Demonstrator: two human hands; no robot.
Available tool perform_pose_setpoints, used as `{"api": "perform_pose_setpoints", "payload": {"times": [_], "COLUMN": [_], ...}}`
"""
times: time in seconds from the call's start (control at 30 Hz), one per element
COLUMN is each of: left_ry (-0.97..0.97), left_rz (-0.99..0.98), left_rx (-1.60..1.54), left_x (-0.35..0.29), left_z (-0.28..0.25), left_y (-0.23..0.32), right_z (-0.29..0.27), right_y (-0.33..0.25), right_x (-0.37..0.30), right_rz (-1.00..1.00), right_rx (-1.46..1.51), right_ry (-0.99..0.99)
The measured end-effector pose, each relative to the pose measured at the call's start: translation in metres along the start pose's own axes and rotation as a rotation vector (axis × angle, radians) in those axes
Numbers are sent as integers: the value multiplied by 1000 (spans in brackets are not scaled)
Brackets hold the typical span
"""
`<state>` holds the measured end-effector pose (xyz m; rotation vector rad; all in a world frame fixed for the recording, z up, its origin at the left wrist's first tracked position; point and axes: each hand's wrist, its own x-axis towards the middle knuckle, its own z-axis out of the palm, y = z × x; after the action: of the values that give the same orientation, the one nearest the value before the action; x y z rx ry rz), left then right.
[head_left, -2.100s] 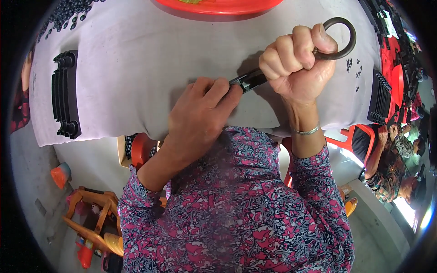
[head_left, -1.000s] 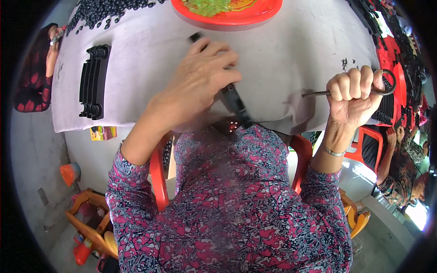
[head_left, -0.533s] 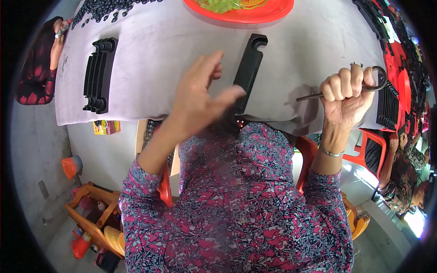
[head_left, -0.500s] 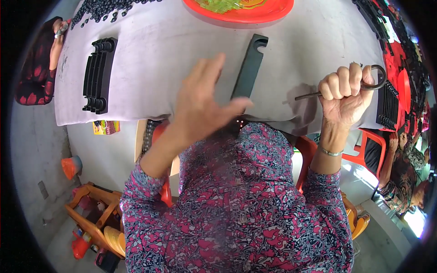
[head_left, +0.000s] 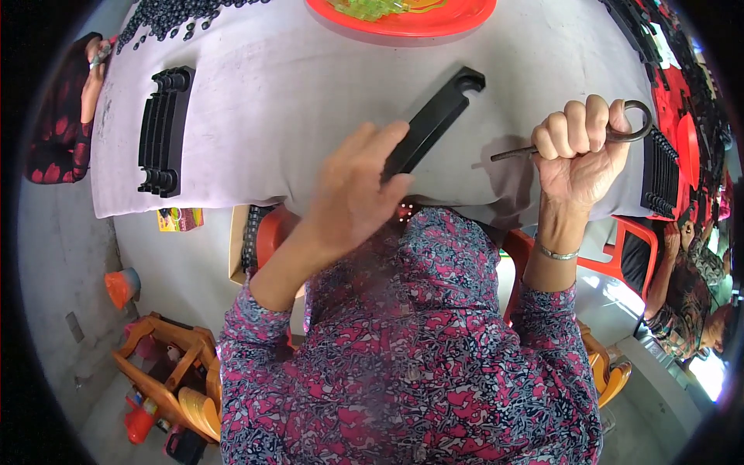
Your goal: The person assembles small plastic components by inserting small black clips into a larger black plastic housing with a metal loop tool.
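Left hand (head_left: 353,194) sits at the near edge of the table (head_left: 310,101), back of hand to the camera. Its fingers lie over the near end of a long black plastic bar (head_left: 434,122). Left grip: cannot tell whether it's closed on the bar or just resting on it, since the fingertips are hidden behind the hand.

The bar lies flat on the grey table cover, angled from the left hand up and to the right. Its far end has a notched, hook-like cutout and points toward the red tray (head_left: 403,19).

Right hand (head_left: 581,151) is a closed fist, raised at the right side of the table edge. Right grip is clamped on a metal ring-handled tool (head_left: 612,133): the ring sticks out past the fist on the right, and the thin shaft pokes out left toward the bar. The shaft tip is near the bar but apart from it. There's a bracelet on the right wrist.

Also on the table: a black ribbed plastic part (head_left: 163,132) at the left, well apart from both hands; a pile of small black pieces (head_left: 170,14) at the far left corner; the red tray at the far edge with green bits in it; and more black ribbed parts (head_left: 659,174) at the right edge.

Another person's arm in a dark sleeve (head_left: 66,116) is at the far left.
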<state>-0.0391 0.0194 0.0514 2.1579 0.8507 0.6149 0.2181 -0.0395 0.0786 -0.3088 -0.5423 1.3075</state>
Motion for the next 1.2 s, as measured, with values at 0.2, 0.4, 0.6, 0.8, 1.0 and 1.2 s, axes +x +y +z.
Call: {"api": "perform_pose_setpoints", "payload": {"times": [0.2,0.4,0.6,0.8,1.0,1.2], "left_ry": [-209,-31,125,84,67,52], "left_rz": [-86,10,155,220,236,244], "left_rx": [-66,129,162,236,247,306], "left_x": [16,17,15,16,16,17], "left_z": [-32,-32,-13,3,14,15], "left_y": [-10,-13,1,-4,-11,-12], "right_z": [1,11,8,4,3,1], "right_y": [3,15,34,56,59,59], "right_x": [0,11,32,40,39,38], "right_rz": [12,-6,-21,61,92,105], "right_rx": [27,30,-5,-17,-75,-88], "right_ry": [-11,-58,-47,39,85,82]}}
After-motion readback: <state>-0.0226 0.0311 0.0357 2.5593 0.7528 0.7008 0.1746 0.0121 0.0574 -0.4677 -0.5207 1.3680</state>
